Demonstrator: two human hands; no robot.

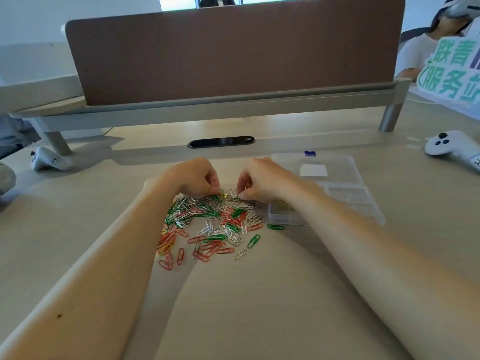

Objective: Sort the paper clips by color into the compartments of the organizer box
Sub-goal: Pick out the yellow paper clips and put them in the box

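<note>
Both hands are working at the far edge of the pile. The left hand [192, 178] is curling its fingers down, thumb and forefinger pinching into the paper clips [213, 219]. The right hand [262, 180] is doing the same just beside it. The two hands are sitting close together but not touching, and which single clip each is nipping is too small to tell. A yellow clip [224, 196] is lying right between the fingertips.

The clips are spreading in a loose heap across the middle of the counter [259, 307], with red, green, white, silver and a few yellow ones all tangled together. Most of the red ones are trailing toward the near-left side. One green clip [275, 226] is sitting apart on the right, just off the near-left corner of the organizer box [337, 178].

That clear box is lying just beside the heap, toward the counter's right edge, and the right forearm is crossing over its near side. Something yellowish is showing in its near-left compartment [283, 207], too blurred to name.

A white controller [446, 149] is resting near the far-right corner and a second controller [49, 159] near the left edge. A brown divider panel [233, 53] is standing along the far edge.
</note>
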